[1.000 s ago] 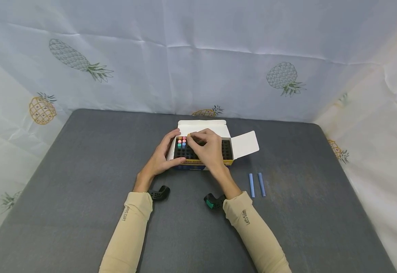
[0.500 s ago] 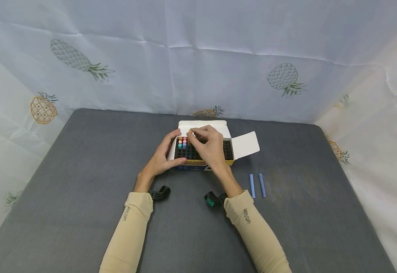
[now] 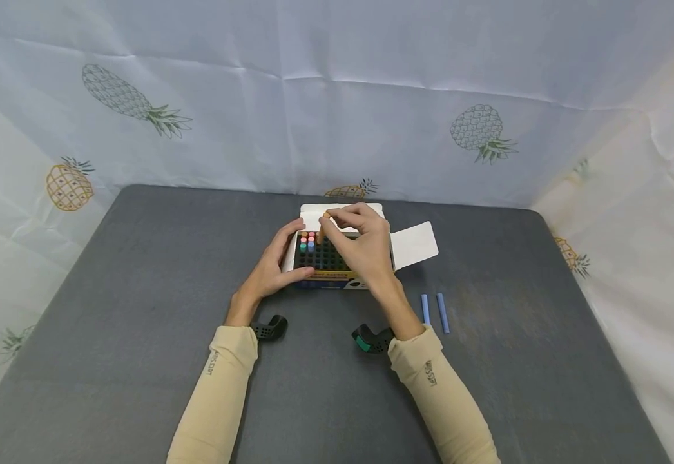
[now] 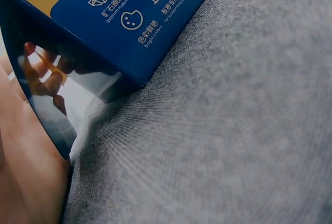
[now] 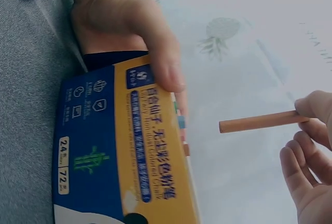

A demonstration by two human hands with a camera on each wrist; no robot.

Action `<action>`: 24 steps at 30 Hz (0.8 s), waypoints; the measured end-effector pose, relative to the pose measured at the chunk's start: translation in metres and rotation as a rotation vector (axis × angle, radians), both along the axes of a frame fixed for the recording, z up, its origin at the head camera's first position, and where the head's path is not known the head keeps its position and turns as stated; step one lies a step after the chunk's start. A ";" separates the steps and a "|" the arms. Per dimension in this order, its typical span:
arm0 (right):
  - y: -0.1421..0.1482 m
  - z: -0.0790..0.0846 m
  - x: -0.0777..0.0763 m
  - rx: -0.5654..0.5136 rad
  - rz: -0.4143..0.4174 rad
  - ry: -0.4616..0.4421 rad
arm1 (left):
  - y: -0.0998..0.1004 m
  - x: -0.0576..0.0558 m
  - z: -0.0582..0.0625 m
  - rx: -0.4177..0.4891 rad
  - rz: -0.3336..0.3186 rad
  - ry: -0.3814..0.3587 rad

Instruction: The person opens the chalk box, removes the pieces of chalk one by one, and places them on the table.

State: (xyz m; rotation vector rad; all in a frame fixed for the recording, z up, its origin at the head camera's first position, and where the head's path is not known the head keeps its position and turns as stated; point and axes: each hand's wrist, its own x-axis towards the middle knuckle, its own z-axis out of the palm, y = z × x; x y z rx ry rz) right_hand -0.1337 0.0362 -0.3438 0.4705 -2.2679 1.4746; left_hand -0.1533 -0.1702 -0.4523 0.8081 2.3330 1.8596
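An orange chalk stick point(image 5: 259, 122) is pinched at one end between the thumb and fingertips of my right hand point(image 3: 367, 243), in the air over the chalk box point(image 5: 85, 146). In the head view the stick leans upright above the black holed insert point(image 3: 328, 258). At the box's left end, my left hand point(image 3: 270, 265) grips it, thumb on the front top edge and fingers round the back. Several coloured chalk sticks point(image 3: 304, 240) stand in the insert's far left holes, their tops showing. The left wrist view has the blue box side point(image 4: 119, 42) beside the palm.
Two blue chalk sticks, a left one point(image 3: 424, 308) and a right one point(image 3: 442, 313), lie on the grey table point(image 3: 522, 361) near my right forearm. The box's white side flap point(image 3: 415, 245) sticks out to the right. A pineapple-print cloth point(image 3: 337, 129) hangs behind the table.
My right hand has risen and shifted right, lifting the orange chalk stick so that more of its length shows above the insert. My left hand has stayed on the box.
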 end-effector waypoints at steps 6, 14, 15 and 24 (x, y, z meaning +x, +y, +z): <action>0.008 0.008 0.010 -0.014 0.035 0.001 | 0.000 0.001 0.004 -0.002 -0.007 0.001; 0.026 0.014 0.024 0.032 0.032 0.001 | -0.001 0.000 -0.002 -0.008 -0.002 -0.008; 0.028 0.015 0.026 0.038 0.026 0.000 | -0.001 0.000 -0.002 -0.006 -0.002 -0.008; 0.049 0.016 0.040 0.083 -0.018 -0.007 | 0.000 0.000 0.001 -0.005 -0.013 -0.010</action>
